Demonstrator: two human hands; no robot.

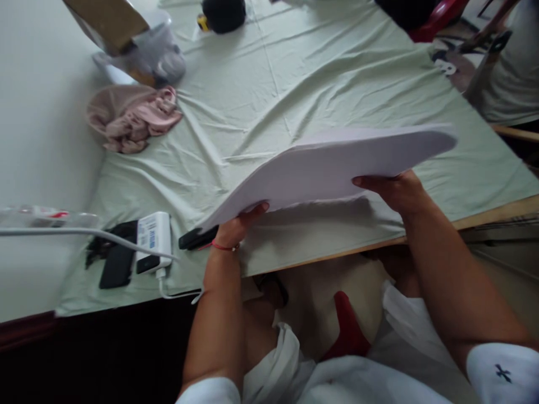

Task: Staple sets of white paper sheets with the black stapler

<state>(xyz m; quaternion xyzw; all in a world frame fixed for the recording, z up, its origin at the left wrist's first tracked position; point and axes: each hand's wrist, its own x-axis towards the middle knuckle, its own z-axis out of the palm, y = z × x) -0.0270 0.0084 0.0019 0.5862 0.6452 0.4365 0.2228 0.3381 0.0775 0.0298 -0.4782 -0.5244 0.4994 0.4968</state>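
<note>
A thin, bendy stack of white sheets, which looks like paper [320, 171], is held up in a curve above the near part of the cloth-covered table [244, 95]. Gripping its near left edge is my left hand [244, 221], thumb on the face turned to me and the other fingers hidden behind. My right hand [393, 188] pinches the near right edge the same way, thumb on top. A dark, long object [196, 238] lies on the cloth just left of my left wrist; its kind is unclear.
Left of me lie a white power bank or adapter [155, 238] with a cable [84, 232] and a black phone [117, 264]. Farther back are a pink cloth [138, 118], a plastic bag [166, 64], a cardboard box [112, 22] and a yellow tape measure [202, 22].
</note>
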